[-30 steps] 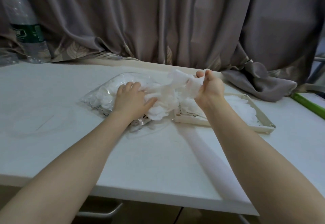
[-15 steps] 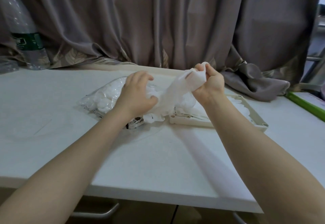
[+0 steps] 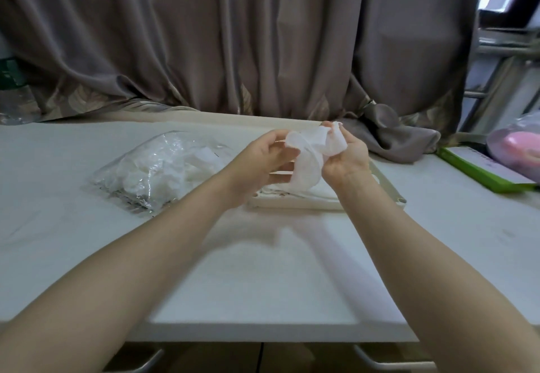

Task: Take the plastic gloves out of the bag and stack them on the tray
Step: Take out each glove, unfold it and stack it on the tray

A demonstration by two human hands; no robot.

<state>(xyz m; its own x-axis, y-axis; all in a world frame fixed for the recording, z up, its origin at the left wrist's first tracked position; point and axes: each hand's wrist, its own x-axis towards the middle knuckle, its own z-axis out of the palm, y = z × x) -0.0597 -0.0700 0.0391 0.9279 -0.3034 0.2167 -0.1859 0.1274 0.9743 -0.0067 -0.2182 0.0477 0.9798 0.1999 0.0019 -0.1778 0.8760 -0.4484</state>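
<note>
1. Head view, the hands: the left hand (image 3: 264, 157) and the right hand (image 3: 346, 154) meet above the near left part of the tray (image 3: 391, 190), and both pinch one thin, translucent white glove (image 3: 306, 159). The right hand's fingertips grip its crumpled top edge; the left hand's fingers and thumb hold it lower on the left side. The rest of the glove droops between them towards the tray.

2. Head view, the supply: the clear bag (image 3: 157, 168) lies on the white table (image 3: 263, 270), left of the hands and just beside the tray. It looks well filled with more white gloves – neither hand touches it.

3. Head view, the target: the cream tray sits right of the bag, mostly hidden behind the wrists. A flat pale layer lies in it; I take these for gloves already laid down, though how many I cannot tell.

4. Handling, as a judgement: the film looks almost weightless, limp and clingy, so it will likely fold on itself and drift. Best held by two edges, cuff and fingertips, pulled flat, then lowered onto the stack.

5. Head view, the surroundings: a grey curtain (image 3: 263, 36) hangs at the far side; a green-edged box (image 3: 482, 170) lies far right.
</note>
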